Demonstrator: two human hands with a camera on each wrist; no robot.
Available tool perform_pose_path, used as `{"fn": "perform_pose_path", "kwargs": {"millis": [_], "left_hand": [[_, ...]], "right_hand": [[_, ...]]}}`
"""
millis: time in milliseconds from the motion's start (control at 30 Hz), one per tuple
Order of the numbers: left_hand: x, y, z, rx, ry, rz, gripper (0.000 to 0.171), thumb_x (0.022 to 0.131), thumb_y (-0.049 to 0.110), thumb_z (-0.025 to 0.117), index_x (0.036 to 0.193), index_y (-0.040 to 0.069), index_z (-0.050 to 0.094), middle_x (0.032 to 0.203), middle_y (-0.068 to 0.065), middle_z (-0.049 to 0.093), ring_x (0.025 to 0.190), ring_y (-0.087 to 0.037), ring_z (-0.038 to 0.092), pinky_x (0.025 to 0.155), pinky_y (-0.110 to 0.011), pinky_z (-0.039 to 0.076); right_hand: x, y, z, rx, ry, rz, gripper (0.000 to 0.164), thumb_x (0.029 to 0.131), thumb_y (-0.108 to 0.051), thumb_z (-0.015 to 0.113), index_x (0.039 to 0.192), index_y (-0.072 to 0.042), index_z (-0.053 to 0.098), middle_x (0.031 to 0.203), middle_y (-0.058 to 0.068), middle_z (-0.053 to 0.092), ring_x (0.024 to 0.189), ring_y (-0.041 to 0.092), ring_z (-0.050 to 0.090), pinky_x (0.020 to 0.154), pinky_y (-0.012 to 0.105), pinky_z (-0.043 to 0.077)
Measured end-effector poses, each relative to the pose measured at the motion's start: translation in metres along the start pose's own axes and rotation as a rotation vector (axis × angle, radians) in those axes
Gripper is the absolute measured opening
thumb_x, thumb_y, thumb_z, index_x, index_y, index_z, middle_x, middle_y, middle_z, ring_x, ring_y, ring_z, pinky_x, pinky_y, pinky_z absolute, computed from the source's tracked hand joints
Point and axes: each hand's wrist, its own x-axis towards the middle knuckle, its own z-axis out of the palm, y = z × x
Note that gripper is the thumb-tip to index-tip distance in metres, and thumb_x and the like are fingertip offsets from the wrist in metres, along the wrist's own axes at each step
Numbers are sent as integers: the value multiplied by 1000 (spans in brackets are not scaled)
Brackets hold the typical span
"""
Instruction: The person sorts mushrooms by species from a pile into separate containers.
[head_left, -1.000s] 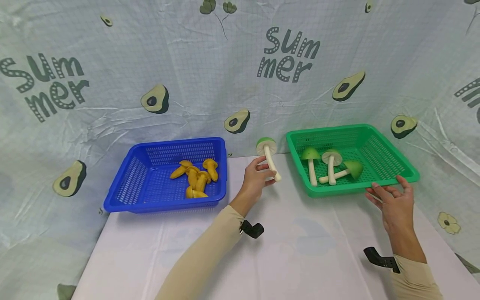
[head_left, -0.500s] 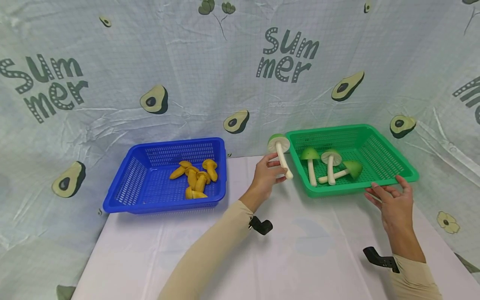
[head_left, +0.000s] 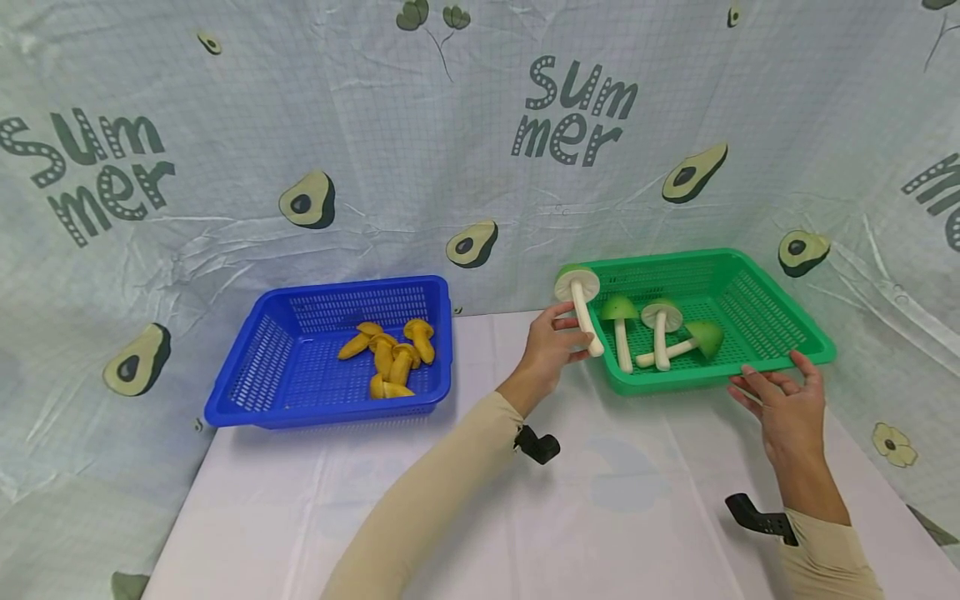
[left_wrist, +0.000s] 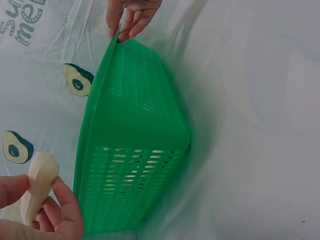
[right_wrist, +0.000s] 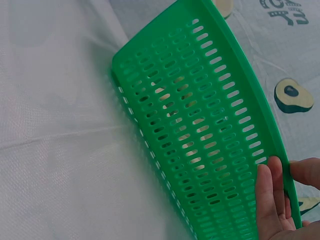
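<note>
My left hand (head_left: 551,346) grips a green-capped toy mushroom (head_left: 577,287) by its pale stem, cap up and gills facing me. It is held at the left rim of the green basket (head_left: 731,377), overlapping that rim in the head view. In the left wrist view the stem end (left_wrist: 44,167) sits between thumb and fingers. My right hand (head_left: 791,408) pinches the basket's front rim near its right corner, with thumb and fingers on either side of the wall in the right wrist view. Three more green mushrooms (head_left: 618,308) lie inside the basket, towards its left.
To the left stands a blue basket (head_left: 247,412) holding several yellow mushrooms (head_left: 401,362). Both baskets rest on a white-covered table (head_left: 570,517), near a printed cloth backdrop (head_left: 375,158) behind. A black wrist camera (head_left: 538,446) sticks out from the left sleeve.
My left hand has moved right with the mushroom, from the gap between the baskets to the green basket's left rim. My right hand stays at the front rim.
</note>
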Motion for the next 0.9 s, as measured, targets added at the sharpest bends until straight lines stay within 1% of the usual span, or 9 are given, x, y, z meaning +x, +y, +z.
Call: {"fn": "perform_pose_path", "kwargs": {"millis": [167, 500, 900], "left_hand": [[1, 1, 6, 0, -10, -1, 56, 88, -8, 71, 139, 11, 57, 112, -12, 61, 97, -29, 69, 82, -42, 61], [4, 0, 17, 6, 4, -9, 57, 87, -9, 72, 138, 12, 58, 105, -7, 61, 89, -24, 68, 80, -40, 61], [4, -3, 27, 17, 10, -9, 54, 86, -9, 73, 134, 12, 60, 103, -7, 62, 90, -25, 70, 78, -40, 61]], "right_hand": [[1, 0, 0, -15, 4, 0, 95, 92, 6, 68, 161, -22, 8, 91, 6, 58, 73, 19, 75, 67, 33, 61], [1, 0, 0, 2, 3, -2, 96, 92, 6, 68, 161, -22, 8, 92, 7, 58, 73, 19, 75, 67, 33, 61], [0, 0, -1, 13, -3, 5, 98, 91, 7, 69, 161, -22, 7, 93, 7, 57, 74, 20, 75, 68, 33, 61]]}}
